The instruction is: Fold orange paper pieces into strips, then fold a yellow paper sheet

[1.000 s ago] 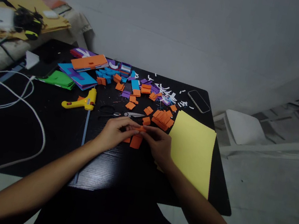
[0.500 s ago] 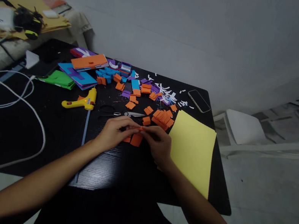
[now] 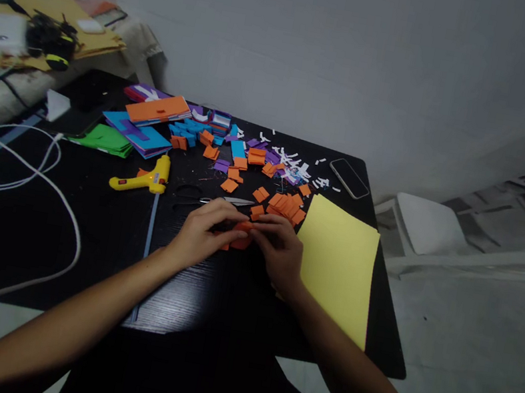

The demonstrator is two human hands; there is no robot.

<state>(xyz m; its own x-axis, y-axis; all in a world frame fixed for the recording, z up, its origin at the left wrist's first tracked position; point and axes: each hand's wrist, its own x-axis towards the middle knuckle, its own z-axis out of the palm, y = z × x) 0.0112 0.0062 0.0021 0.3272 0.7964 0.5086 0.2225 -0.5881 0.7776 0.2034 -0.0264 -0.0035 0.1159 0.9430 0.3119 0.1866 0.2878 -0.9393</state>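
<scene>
A small piece of orange paper [image 3: 241,241] is pinched between my two hands, low over the black table. My left hand [image 3: 205,230] grips its left side with thumb and fingers. From the right, my right hand [image 3: 281,247] pinches the same piece, close to the other fingertips. Part of the paper is covered by my fingers. Just beyond my hands lie scissors [image 3: 240,202], their blades pointing right, and a pile of folded orange paper pieces [image 3: 285,207].
A yellow glue gun [image 3: 143,182] lies to the left, above a blue-grey strip [image 3: 149,237]. Yellow sheets [image 3: 339,264] lie by my right forearm. White paper scraps [image 3: 293,165] and a phone [image 3: 350,178] are further back. A white cable [image 3: 70,217] loops across the table's left side.
My fingers have shifted on the orange paper, and its lower part looks raised and bent now. My left hand has moved up slightly; things on the table stay where they were.
</scene>
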